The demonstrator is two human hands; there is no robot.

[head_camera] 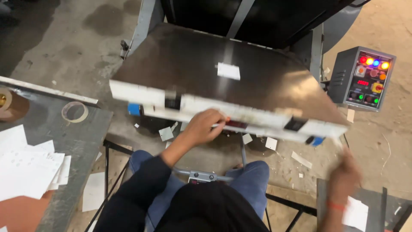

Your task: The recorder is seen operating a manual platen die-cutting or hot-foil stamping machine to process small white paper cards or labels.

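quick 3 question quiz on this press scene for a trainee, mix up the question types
1. True or false: the left hand rests at the front edge of the dark metal plate.
2. Multiple choice: where does the control box with coloured lights stand? A) left of the plate B) right of the plate C) on the person's lap
3. Fill in: on the grey table at the left, beside the stack of white sheets, lies a roll of ____.

Key
1. True; the right hand is blurred, low at the right.
2. B
3. Tape; the roll of tape lies flat near the table's far edge.
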